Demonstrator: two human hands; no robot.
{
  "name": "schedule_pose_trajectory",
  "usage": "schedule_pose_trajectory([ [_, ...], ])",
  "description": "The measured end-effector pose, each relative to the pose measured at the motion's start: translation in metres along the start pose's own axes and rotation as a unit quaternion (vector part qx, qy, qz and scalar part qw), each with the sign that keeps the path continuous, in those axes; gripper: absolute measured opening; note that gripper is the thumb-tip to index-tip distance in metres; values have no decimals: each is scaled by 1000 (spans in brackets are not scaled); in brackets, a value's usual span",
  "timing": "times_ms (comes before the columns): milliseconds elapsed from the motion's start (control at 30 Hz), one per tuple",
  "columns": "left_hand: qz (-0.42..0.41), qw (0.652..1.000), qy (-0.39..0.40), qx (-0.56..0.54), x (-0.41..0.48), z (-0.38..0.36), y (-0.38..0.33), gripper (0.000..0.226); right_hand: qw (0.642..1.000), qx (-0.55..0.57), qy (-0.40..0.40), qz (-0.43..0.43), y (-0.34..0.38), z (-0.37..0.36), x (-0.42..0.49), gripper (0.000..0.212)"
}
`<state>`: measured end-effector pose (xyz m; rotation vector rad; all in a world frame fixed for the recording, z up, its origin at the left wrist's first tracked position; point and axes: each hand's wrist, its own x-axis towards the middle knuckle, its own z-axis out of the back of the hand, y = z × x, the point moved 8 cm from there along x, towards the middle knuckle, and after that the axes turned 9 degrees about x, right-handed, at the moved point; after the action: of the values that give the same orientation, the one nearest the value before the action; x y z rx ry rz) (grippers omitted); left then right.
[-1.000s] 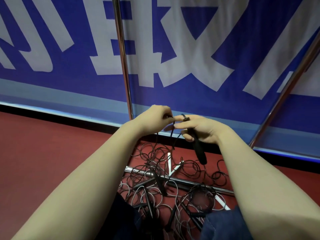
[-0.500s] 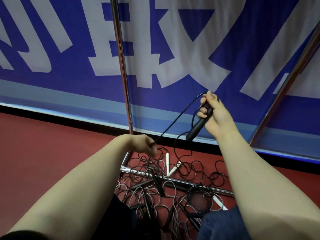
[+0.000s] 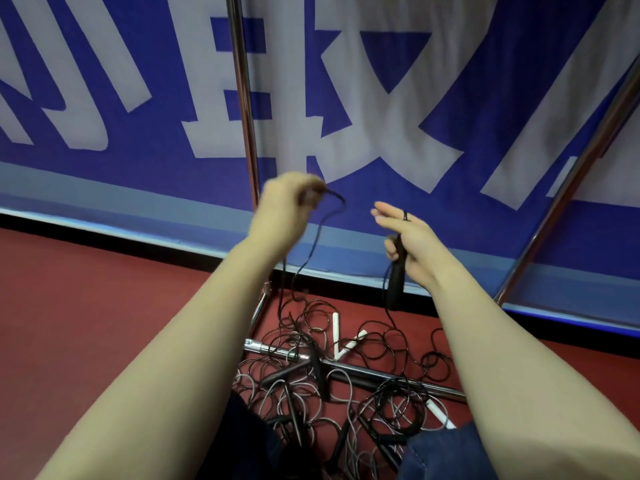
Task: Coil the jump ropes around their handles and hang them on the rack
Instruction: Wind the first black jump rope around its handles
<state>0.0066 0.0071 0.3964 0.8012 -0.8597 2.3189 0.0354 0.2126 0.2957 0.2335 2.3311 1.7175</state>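
My right hand [image 3: 407,237] holds a black jump rope handle [image 3: 396,277] that hangs downward from the palm, with index and middle fingers stretched out and a turn of cord over one finger. My left hand [image 3: 284,202], blurred with motion, pinches the thin black cord [image 3: 317,233] of that rope, raised level with the right hand. The cord drops from the left hand to a tangled pile of jump ropes [image 3: 332,386] on the red floor between my knees. The rack's chrome upright [image 3: 242,91] rises just behind my left hand.
The rack's chrome base bar [image 3: 360,367] lies across the pile, and a second slanted chrome post [image 3: 568,188] stands at the right. A blue banner with white characters [image 3: 346,98] hangs behind. White handles [image 3: 336,330] show among the ropes. Red floor [image 3: 104,306] lies at the left.
My left hand has risen from near the floor to the right hand's level, carrying the cord. My right hand has dropped slightly, the handle now pointing down and two fingers stretched out.
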Motion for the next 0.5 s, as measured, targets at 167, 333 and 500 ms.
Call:
schedule_pose_trajectory([
  [167,-44,990,131,13,-14,-42,-13,17,978,-119,167,-34,-1,-54,-23,19],
  [333,6,989,148,-19,-19,-44,1,5,976,-167,133,52,19,-56,-22,32],
  [500,89,929,355,-52,-61,-101,46,4,970,125,132,162,83,-44,-25,33],
])
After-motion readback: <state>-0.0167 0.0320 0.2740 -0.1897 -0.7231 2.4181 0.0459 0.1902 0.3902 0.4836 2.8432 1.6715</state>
